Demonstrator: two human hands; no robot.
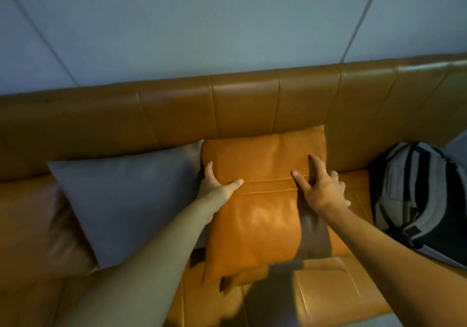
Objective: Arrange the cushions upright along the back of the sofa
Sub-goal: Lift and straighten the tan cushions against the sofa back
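Note:
An orange leather cushion (262, 215) leans against the sofa backrest (242, 104) at the middle, its lower end resting on the seat. My left hand (214, 182) grips its left edge, thumb on the front face and fingers tucked behind. My right hand (318, 185) lies flat on the cushion's upper right part with its fingers spread, the outer fingers reaching past the right edge. A grey fabric cushion (126, 205) leans tilted against the backrest just left of the orange one, touching it.
A grey and black backpack (419, 200) lies on the seat at the right, close to the orange cushion. The orange leather seat (328, 293) shows in front. A pale blue wall (202, 23) rises behind the sofa.

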